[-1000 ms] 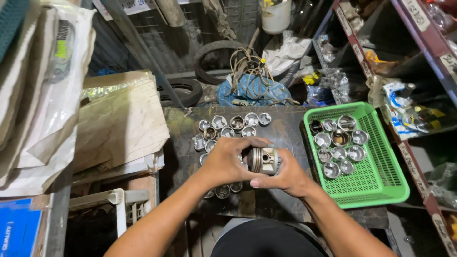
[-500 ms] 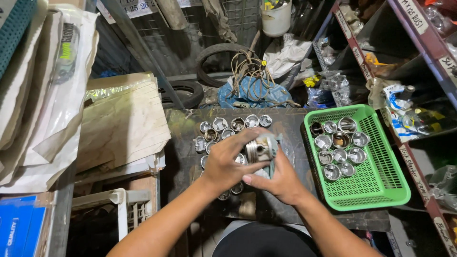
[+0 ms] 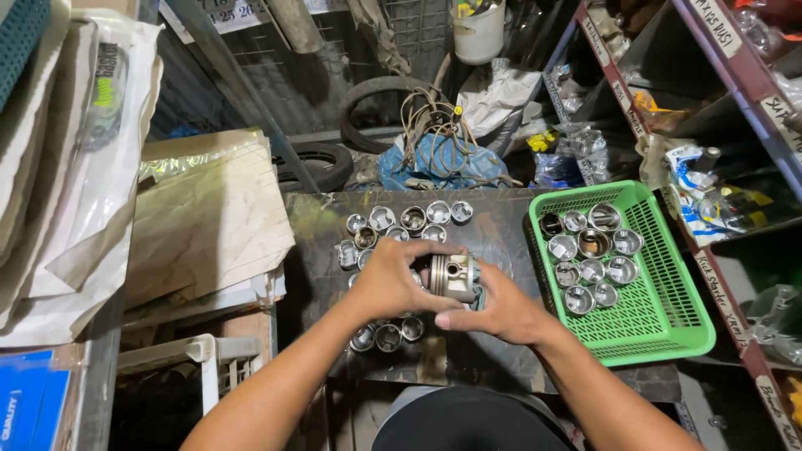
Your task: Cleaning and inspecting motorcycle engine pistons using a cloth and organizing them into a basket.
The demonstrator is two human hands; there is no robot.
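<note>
Both of my hands hold one metal piston (image 3: pixel 454 276) above a dark worn table (image 3: pixel 501 225). My left hand (image 3: pixel 391 280) grips its left end, and my right hand (image 3: pixel 494 311) cups it from below and the right. The piston lies on its side, its pin hole facing me. Several more pistons (image 3: pixel 407 220) stand loose on the table behind and under my hands. A green plastic basket (image 3: pixel 660 321) to the right holds several others.
Folded cardboard and plastic-wrapped sheets (image 3: pixel 200 217) lie to the left. Tyres (image 3: pixel 380 92), a blue bag with cords (image 3: pixel 443 159) and a white bucket (image 3: pixel 480 33) sit behind the table. Shelves with packaged parts (image 3: pixel 710 184) run along the right.
My hands have turned the piston and lowered it slightly over the table; the left hand shifted its grip on the left end.
</note>
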